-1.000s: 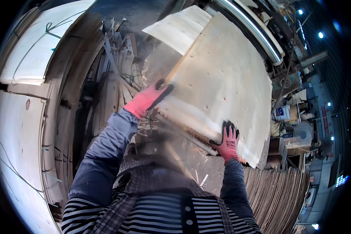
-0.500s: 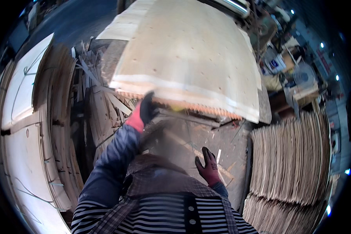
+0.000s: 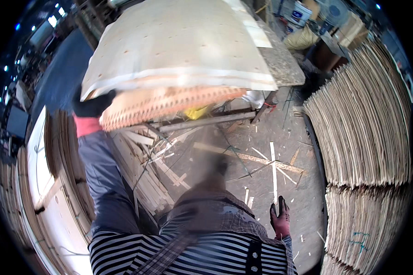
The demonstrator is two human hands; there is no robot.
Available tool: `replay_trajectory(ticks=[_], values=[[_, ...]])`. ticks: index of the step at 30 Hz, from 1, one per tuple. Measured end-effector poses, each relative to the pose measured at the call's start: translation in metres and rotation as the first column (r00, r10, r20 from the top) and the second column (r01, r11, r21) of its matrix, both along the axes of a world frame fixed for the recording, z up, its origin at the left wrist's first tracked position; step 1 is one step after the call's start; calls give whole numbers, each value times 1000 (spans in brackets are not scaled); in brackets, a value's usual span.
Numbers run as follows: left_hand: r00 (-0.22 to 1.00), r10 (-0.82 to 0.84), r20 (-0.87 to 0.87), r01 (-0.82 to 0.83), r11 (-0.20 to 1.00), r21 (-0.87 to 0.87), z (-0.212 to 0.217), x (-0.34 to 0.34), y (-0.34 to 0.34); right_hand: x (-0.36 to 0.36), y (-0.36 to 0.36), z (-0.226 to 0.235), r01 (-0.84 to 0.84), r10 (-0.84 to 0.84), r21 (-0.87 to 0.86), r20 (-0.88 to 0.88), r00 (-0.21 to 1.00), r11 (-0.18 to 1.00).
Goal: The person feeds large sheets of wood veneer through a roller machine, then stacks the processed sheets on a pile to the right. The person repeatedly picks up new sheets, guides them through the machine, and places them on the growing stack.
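My left hand, in a dark glove with a pinkish-red cuff, is closed on the near left corner of a large pale veneer sheet. Below that sheet's near edge shows an orange layer with rows of small dark marks, tilted toward me. Its left end is against the gloved hand, whose fingertips are partly hidden. My right hand, in a similar glove, hangs low at the right above the floor. Its fingers are apart and hold nothing.
Wood strips litter the floor. A tall stack of thin wood sheets stands at the right, more boards at the left. A yellow thing shows beneath the sheets. A white bucket is at the far right.
My view has turned. My left hand has gone from the middle-left of the near edge to its left corner. More of the orange layer shows. The right hand stays low and open.
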State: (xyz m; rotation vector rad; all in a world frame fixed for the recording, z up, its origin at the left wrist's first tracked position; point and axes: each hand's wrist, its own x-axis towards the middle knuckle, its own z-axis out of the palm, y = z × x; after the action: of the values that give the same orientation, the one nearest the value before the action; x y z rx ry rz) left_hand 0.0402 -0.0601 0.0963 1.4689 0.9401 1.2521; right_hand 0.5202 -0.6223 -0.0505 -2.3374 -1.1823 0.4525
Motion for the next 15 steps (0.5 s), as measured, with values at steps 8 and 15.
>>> replay_trajectory(ticks=[8,15], values=[[698,659,-280,-283,613,738,-36,175,-1,167,51,53,77,-98,136,161,982,988],[958,90,-271,117,742,660,33,618,-30,386,49,193,286,-407,293,588,699,913]])
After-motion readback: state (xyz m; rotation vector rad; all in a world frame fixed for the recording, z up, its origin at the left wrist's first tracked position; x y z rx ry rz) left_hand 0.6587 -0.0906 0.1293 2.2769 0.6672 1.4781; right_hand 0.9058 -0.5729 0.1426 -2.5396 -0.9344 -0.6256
